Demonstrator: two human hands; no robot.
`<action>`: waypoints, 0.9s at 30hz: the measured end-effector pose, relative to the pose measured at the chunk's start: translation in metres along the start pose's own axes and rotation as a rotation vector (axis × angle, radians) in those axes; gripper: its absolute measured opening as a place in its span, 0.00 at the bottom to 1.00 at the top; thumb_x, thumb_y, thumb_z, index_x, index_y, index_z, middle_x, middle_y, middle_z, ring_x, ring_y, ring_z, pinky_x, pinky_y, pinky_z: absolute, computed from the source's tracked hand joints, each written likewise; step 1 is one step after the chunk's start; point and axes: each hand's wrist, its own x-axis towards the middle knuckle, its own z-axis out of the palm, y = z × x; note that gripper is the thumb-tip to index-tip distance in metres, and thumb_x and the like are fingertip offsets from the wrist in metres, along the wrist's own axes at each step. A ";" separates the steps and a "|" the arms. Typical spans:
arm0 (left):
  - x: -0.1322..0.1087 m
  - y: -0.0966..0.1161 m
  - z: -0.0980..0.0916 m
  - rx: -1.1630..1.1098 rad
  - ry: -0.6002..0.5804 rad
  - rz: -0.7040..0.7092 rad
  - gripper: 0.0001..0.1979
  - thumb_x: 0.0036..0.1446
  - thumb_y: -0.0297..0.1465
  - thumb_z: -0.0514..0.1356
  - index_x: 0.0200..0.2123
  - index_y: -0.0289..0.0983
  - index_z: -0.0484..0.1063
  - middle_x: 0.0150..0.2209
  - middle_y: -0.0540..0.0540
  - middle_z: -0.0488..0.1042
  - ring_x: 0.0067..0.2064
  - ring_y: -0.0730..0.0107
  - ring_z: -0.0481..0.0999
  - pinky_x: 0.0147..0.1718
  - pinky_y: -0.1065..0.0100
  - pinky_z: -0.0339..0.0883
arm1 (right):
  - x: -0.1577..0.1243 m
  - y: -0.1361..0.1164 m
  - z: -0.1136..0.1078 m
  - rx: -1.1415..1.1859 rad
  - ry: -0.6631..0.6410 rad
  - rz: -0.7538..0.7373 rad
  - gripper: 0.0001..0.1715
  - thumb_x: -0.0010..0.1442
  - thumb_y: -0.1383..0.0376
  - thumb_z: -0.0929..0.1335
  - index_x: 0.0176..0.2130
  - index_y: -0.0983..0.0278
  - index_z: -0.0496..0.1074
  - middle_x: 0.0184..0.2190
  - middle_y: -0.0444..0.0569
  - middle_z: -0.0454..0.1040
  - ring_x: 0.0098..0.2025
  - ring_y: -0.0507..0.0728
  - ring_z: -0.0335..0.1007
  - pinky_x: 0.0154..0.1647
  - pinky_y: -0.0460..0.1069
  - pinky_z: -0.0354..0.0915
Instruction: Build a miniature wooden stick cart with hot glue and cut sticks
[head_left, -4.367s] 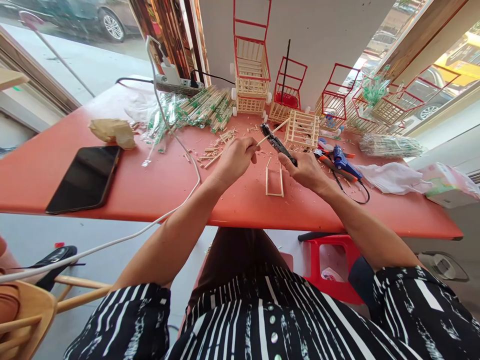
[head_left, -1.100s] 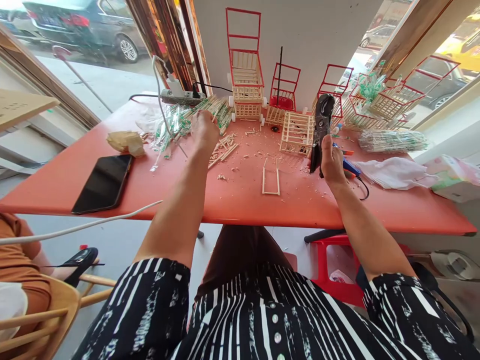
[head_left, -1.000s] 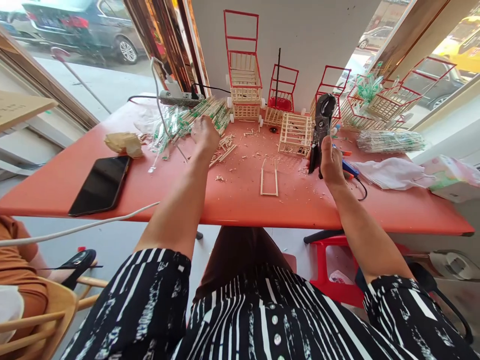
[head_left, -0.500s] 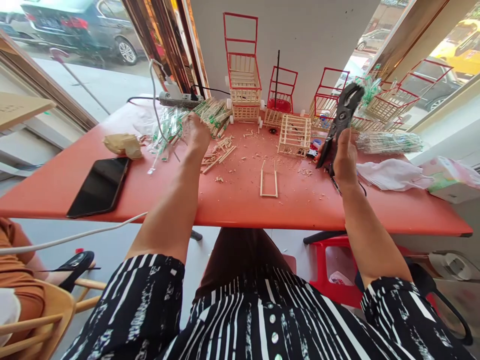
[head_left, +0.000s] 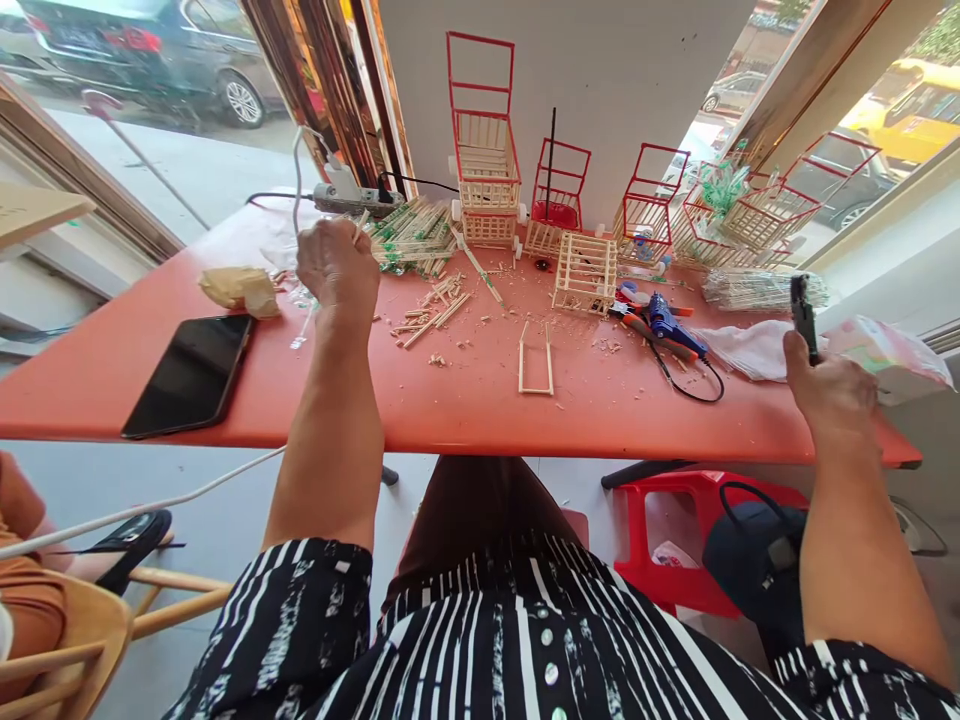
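My left hand (head_left: pixel 339 262) is closed beside the pile of thin wooden sticks in green-printed wrappers (head_left: pixel 420 235). The pale tip of a wooden stick (head_left: pixel 361 224) shows at its fingers; the rest is hidden. Out at the table's right end, my right hand (head_left: pixel 834 392) is wrapped round black pliers (head_left: pixel 804 312), held upright near a tissue packet (head_left: pixel 885 355). A small U-shaped stick frame (head_left: pixel 536 390) lies in the middle of the table. Behind it stands a slatted stick basket (head_left: pixel 585 272).
Stick-built carts with red rims (head_left: pixel 487 150) line the wall. A blue glue gun (head_left: pixel 671 325) with looped cord lies right of centre. Loose sticks (head_left: pixel 439 312), wood scraps, a phone (head_left: pixel 191 375) and crumpled tan paper (head_left: pixel 240 290) are on the red table (head_left: pixel 465 425). Someone sits at the left.
The pliers went right and down in my right hand, uncovering the glue gun. My left hand moved left off the wrapped sticks; one wrapped stick now lies apart from the pile.
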 end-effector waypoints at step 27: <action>-0.013 0.039 0.031 -1.349 -0.215 0.407 0.14 0.62 0.16 0.64 0.35 0.44 0.78 0.17 0.58 0.64 0.18 0.77 0.60 0.16 0.66 0.45 | -0.086 -0.107 -0.049 0.930 -0.231 -0.621 0.47 0.71 0.29 0.58 0.54 0.62 0.82 0.54 0.68 0.83 0.54 0.65 0.81 0.56 0.61 0.72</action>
